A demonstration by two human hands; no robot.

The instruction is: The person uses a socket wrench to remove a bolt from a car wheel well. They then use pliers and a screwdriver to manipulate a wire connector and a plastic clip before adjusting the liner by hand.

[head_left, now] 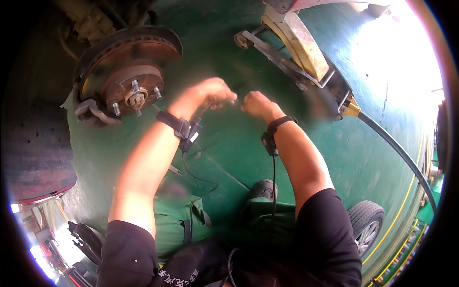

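Observation:
My left hand is raised just right of a rusty brake disc with its hub and threaded studs. Its fingers are curled, slightly blurred, around something small I cannot make out. My right hand is closed close beside it, a narrow gap between the two; whatever it grips is hidden or smeared. Both wrists carry black strapped devices with cables. The disc stands apart from both hands.
A yellow floor jack with a long handle stands at upper right on the green floor. A wheel with tyre lies at lower right. A dark car body panel fills the left edge, and my shoe shows below.

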